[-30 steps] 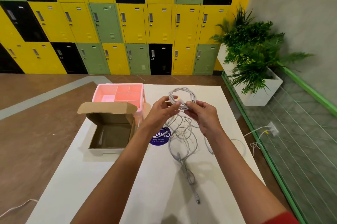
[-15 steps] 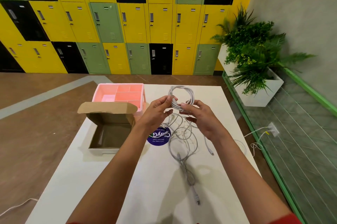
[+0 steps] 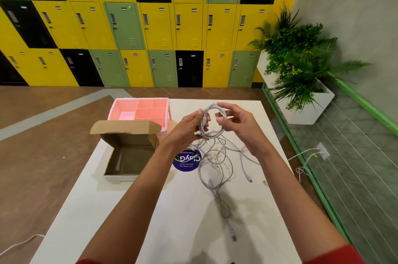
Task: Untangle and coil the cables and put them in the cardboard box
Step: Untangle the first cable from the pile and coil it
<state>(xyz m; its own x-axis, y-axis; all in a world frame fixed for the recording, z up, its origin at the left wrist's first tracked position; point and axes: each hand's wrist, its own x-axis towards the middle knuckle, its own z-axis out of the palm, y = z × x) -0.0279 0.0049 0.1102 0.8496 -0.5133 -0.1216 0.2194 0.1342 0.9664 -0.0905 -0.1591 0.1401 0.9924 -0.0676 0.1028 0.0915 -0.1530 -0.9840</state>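
On the left of the white table (image 3: 172, 231) stands the cardboard box (image 3: 129, 138), open, its lid raised, with a pink tray (image 3: 140, 111) just behind it. Above the table middle, the left hand (image 3: 189, 126) pinches the left side of a coiled cable (image 3: 213, 133) between thumb and fingers. The right hand (image 3: 237, 122) curls its fingers around the right side of the coil. Below the hands, the tangled cables (image 3: 210, 184) lie loose on the table beside a round blue sticker (image 3: 186, 161).
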